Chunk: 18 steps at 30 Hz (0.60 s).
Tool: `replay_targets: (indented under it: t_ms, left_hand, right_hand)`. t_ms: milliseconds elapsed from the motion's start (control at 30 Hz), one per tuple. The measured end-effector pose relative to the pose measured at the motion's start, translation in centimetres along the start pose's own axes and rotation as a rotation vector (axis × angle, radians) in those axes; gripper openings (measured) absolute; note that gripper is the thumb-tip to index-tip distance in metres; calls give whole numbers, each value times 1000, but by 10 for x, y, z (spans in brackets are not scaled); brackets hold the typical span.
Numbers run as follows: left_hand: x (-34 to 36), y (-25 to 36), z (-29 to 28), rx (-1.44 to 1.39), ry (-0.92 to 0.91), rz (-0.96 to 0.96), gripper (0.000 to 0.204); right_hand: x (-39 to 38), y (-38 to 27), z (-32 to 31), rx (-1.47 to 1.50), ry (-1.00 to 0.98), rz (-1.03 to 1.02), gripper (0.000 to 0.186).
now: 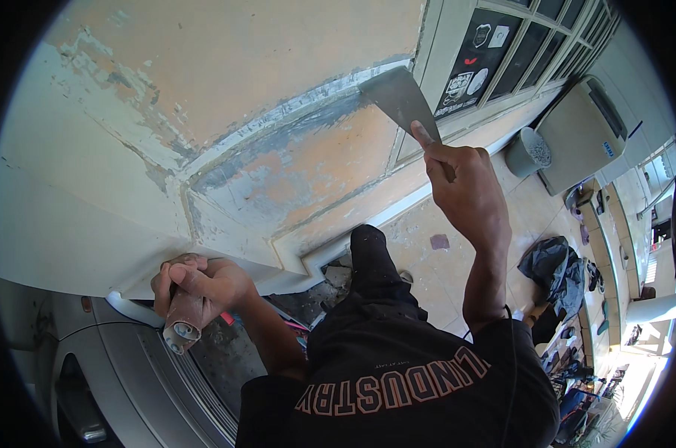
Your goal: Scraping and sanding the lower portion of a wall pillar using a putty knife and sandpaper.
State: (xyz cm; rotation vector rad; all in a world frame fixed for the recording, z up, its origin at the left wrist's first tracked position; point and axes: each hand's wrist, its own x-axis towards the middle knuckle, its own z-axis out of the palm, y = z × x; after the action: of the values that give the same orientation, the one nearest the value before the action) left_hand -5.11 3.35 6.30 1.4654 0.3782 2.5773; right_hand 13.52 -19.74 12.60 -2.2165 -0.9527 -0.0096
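Note:
My right hand [468, 190] is closed round a putty knife [401, 97], with the index finger stretched along its wide grey blade. The blade's edge lies at the upper right end of the whitish moulding [293, 101] on the wall, next to the door frame. Down at the left, my left hand [203, 284] is wrapped round a brown, hollow roll [183, 325], its round open end facing me. What the roll is made of I cannot make out. Grey and white patches of filler [263, 175] and bare peach paint cover the wall panel.
A grey vehicle [121, 381] stands close below my left hand. At the right are a glass-paned door [494, 52], a bucket [528, 153], a pale appliance [584, 134] and a dark plastic bag [554, 269] on the tiled floor. Several items clutter the far right.

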Motion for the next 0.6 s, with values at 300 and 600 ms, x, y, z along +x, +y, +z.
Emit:
replay_targets:
  t_ms: [300, 600]
  left_hand:
    - [0, 7, 10, -129, 79, -47, 12]
    - [0, 0, 9, -77, 119, -5, 14]
  right_hand:
    - [0, 30, 44, 329, 95, 75, 36]
    - [-2, 11, 26, 58, 41, -76, 40]
